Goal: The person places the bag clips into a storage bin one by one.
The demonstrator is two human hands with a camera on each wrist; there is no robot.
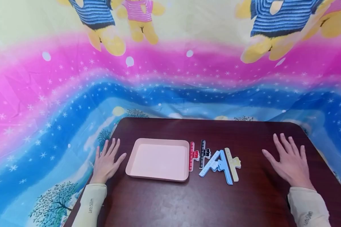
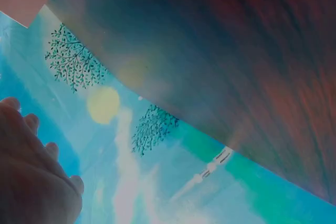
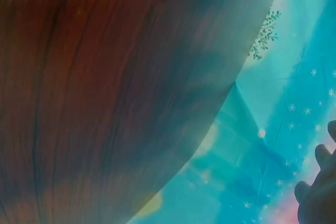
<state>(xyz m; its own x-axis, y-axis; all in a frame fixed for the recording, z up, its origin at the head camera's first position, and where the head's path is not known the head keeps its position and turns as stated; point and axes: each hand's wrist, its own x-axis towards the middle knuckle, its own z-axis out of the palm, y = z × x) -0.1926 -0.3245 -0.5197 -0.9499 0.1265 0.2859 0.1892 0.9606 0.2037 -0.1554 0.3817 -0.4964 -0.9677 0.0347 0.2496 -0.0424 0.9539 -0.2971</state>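
In the head view my left hand [image 1: 107, 162] lies at the table's left side with fingers spread, just left of a shallow pink tray [image 1: 157, 179]. On the right side my right hand [image 1: 291, 162] is spread out too, holding nothing. Beside the tray's right edge are several ruler-edged clips: a red clip [image 1: 191, 156], a black clip [image 1: 202, 154], a light blue clip [image 1: 208, 164], a blue clip [image 1: 226, 167] and a pale yellow clip [image 1: 231, 165]. The two blue ones touch in a V shape. Each wrist view catches only part of its hand.
The dark brown table [image 1: 159, 205] has rounded far corners. Behind and around it hangs a printed cloth [image 1: 170, 72] with bears, snowflakes and trees, close to the table's back and left edges.
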